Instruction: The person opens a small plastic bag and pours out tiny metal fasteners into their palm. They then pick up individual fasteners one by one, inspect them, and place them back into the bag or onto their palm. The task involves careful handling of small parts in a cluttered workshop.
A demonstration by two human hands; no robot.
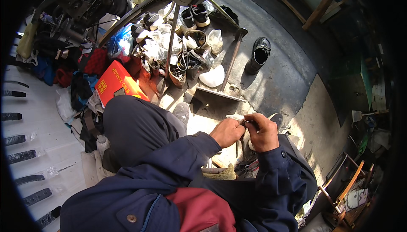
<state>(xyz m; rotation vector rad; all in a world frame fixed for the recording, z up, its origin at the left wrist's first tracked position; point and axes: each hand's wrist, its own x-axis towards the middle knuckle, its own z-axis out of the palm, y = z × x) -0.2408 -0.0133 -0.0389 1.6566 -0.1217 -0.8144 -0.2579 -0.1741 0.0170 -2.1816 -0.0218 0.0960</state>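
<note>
Both my hands meet above the floor between my knees. My left hand (228, 132) has its fingers closed around a small dark item (244, 123) that I cannot make out. From the other side my right hand (263, 132) pinches the same item between thumb and fingers. Just beyond my fingertips shows a whitish piece (235, 117), partly hidden by the hands. Thin dark metal prongs (240, 147) hang below my left hand; whether they join the item is hidden.
A heap of shoes in plastic bags (165, 46) lies ahead, beside an orange-red box (117, 82). A black shoe (259, 55) stands on the dark mat. A metal stand (221, 94) rests near my feet. Machinery (71, 30) is at upper left, a wooden stool (318, 9) at upper right.
</note>
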